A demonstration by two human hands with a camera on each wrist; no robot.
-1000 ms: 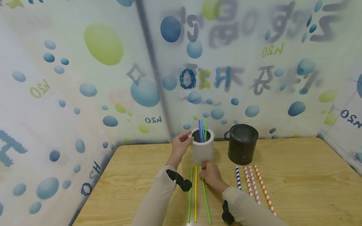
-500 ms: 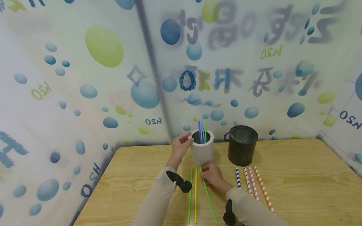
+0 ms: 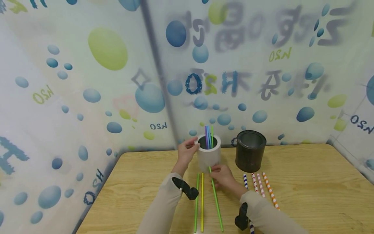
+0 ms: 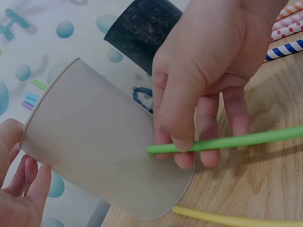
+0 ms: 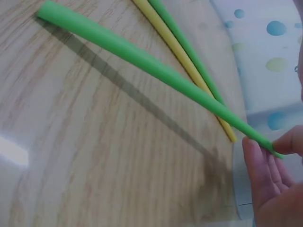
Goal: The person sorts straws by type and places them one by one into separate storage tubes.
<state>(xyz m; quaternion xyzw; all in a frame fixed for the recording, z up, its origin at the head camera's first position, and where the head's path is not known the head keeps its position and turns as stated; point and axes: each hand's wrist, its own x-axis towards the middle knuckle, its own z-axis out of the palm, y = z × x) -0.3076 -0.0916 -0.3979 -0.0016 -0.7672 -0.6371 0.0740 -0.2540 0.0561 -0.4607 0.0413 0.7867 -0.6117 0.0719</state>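
Pinching one green straw (image 3: 216,201) near its tip with the right hand (image 3: 224,177), had thumb and fingertips closed down to the straw's own thickness. Tilted at the grip: raised there off the table (image 3: 146,182), sloping low toward the near side. Held the white cup (image 3: 209,159), directly beyond that grip, upright with the left hand (image 3: 184,153), thumb and fingers closed about the rim; could not tell how firmly.

Called, as a judgement, for a light squeeze, to avoid denting something so thin; for a slow, even lift, to avoid swinging the long free end into the yellow straw (image 3: 202,201) left of the grip; and for a raised forearm, to avoid rolling the patterned straws beneath it. Seemed wise to steady the cup too, against a knock.

Counted two cups: one white, and one black cup (image 3: 249,156) beyond and right of the grip. Counted, left of the grip, one yellow straw and one loose green straw (image 3: 196,211); right of it, four patterned straws: one blue-striped (image 3: 245,180), one red-dotted (image 3: 255,182), one pink-and-white (image 3: 261,184), one orange-striped (image 3: 270,191). Counted inside the white cup one purple straw (image 3: 206,133), one upright green straw (image 3: 212,133) and, between, blue (image 3: 208,135), perhaps two.
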